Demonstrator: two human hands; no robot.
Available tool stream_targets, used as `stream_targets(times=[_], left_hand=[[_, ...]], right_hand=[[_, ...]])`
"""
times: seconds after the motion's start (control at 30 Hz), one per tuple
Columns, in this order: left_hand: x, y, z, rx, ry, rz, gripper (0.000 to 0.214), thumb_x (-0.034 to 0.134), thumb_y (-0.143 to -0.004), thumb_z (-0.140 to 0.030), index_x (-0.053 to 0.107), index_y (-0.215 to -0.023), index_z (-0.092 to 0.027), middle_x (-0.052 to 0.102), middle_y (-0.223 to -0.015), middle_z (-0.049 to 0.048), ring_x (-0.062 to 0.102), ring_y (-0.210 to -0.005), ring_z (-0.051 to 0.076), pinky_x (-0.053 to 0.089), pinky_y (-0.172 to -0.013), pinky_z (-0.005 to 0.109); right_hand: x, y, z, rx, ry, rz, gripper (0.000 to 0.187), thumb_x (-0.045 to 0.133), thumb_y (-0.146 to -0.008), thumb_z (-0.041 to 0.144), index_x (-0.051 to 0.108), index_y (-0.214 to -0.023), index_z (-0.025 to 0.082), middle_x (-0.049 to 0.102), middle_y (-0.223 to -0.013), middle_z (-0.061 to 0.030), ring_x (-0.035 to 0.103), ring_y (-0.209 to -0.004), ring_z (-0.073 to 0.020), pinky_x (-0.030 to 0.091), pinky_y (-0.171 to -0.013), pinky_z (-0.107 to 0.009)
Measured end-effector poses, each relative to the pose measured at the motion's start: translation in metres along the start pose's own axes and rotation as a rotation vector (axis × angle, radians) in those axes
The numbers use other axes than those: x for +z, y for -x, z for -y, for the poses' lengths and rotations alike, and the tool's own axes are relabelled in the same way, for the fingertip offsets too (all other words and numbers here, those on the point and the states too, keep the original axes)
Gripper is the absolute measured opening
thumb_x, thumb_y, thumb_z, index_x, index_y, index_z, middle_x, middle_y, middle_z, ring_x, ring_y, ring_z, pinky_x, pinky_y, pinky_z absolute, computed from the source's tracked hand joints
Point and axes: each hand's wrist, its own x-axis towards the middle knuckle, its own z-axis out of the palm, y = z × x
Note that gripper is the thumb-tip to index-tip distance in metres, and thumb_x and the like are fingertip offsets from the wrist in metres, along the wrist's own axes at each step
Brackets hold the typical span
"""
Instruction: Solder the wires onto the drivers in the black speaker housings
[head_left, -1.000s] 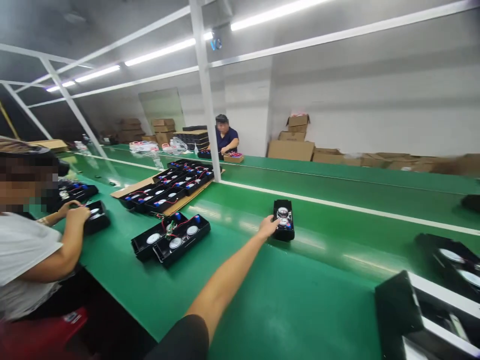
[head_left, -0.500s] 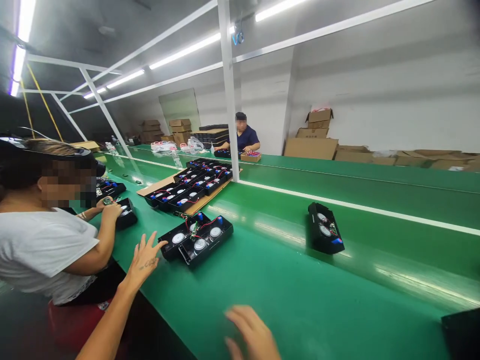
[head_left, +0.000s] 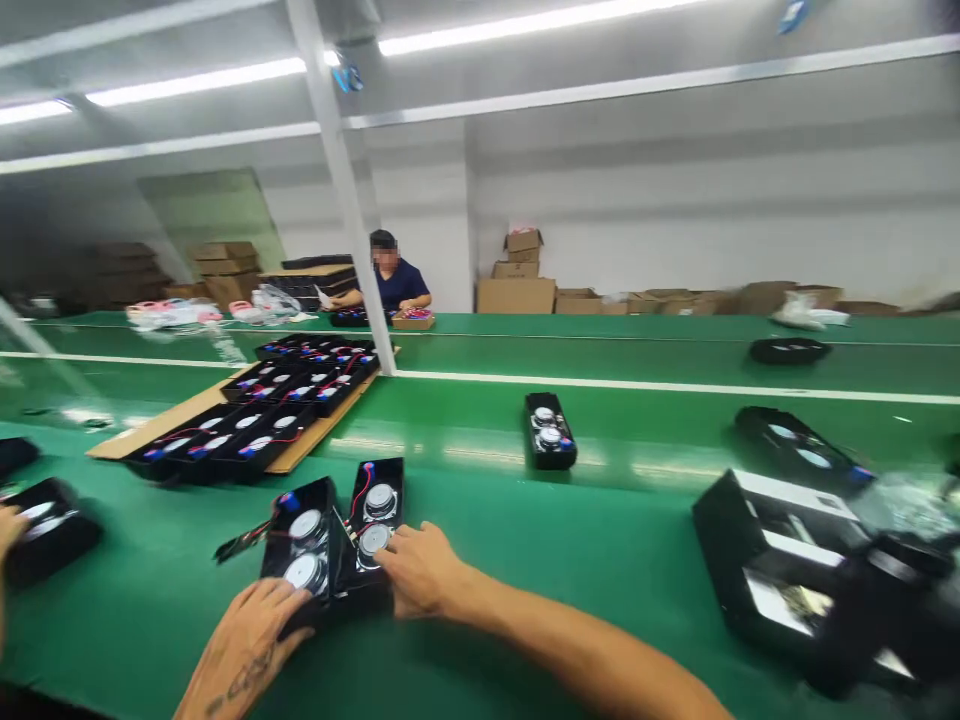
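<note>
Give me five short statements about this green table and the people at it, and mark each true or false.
1. The left hand touches an open black box. True.
2. Both hands touch the same box. False: the right hand touches the neighbouring box.
3. A box farther across shows two round white parts. True.
4. The grouped boxes lie directly on the table. False: a cardboard sheet is beneath.
5. The person opposite wears white. False: the shirt is dark blue.

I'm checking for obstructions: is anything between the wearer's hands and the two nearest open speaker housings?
Nothing visible is. The left hand appears to grip the left housing at its near end, the right hand the right housing. Loose wiring lies left, outside both reaches.
</note>
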Motion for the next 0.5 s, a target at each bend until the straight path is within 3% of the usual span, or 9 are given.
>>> stream_targets(times=[0.07,0.17,0.27,0.4,0.47,0.5], left_hand=[[0.018,0.003,-0.055,0.033,0.049,-0.11,0.031,0.063,-0.091,-0.056,0.075,-0.099,-0.029,0.078,-0.095,0.0034,0.072,-0.09,0.024,0.057,-0.083,0.032],[0.034,0.005,-0.147,0.091,0.068,-0.259,0.036,0.059,-0.094,-0.058,0.075,-0.097,-0.026,0.078,-0.09,0.0052,0.073,-0.084,0.024,0.058,-0.078,0.033],[0.046,0.0,-0.24,0.115,0.131,-0.256,0.03,0.062,-0.09,-0.045,0.073,-0.11,-0.026,0.078,-0.096,0.0081,0.072,-0.089,0.028,0.058,-0.08,0.04],[0.053,-0.026,-0.359,0.068,0.333,-0.292,0.055,0.057,-0.081,-0.029,0.063,-0.135,-0.019,0.075,-0.113,0.018,0.069,-0.105,0.038,0.055,-0.089,0.054],[0.042,-0.047,-0.415,0.025,0.499,-0.201,0.071,0.057,-0.081,-0.025,0.049,-0.15,-0.014,0.067,-0.131,0.0229,0.063,-0.122,0.041,0.052,-0.102,0.058],[0.032,-0.059,-0.441,0.044,0.592,-0.087,0.077,0.056,-0.082,-0.022,0.04,-0.157,-0.012,0.059,-0.145,0.0244,0.056,-0.134,0.04,0.048,-0.111,0.058]], right_hand=[[-0.017,0.047,-0.036,-0.039,0.081,0.045,0.028,0.07,-0.086,0.029,0.064,-0.111,0.017,0.074,-0.109,-0.0095,0.069,-0.104,-0.024,0.054,-0.072,-0.034],[-0.045,0.12,-0.089,-0.041,0.111,0.064,0.013,0.057,-0.099,0.019,0.066,-0.108,0.018,0.075,-0.116,-0.0086,0.062,-0.127,-0.0193,0.051,-0.079,-0.031],[-0.065,0.188,-0.133,-0.026,0.143,0.079,0.017,0.053,-0.104,0.018,0.069,-0.099,0.017,0.078,-0.105,-0.0098,0.06,-0.131,-0.0194,0.049,-0.085,-0.033],[-0.085,0.259,-0.175,0.07,0.178,0.09,0.021,0.054,-0.103,0.014,0.07,-0.089,0.017,0.078,-0.098,-0.0096,0.065,-0.12,-0.0193,0.048,-0.086,-0.033],[-0.096,0.283,-0.188,0.155,0.193,0.084,0.022,0.055,-0.101,0.011,0.07,-0.086,0.017,0.078,-0.095,-0.0097,0.067,-0.116,-0.0201,0.049,-0.086,-0.033],[-0.101,0.292,-0.192,0.205,0.2,0.071,0.022,0.055,-0.1,0.01,0.071,-0.087,0.016,0.078,-0.097,-0.0108,0.066,-0.116,-0.0212,0.049,-0.087,-0.034]])
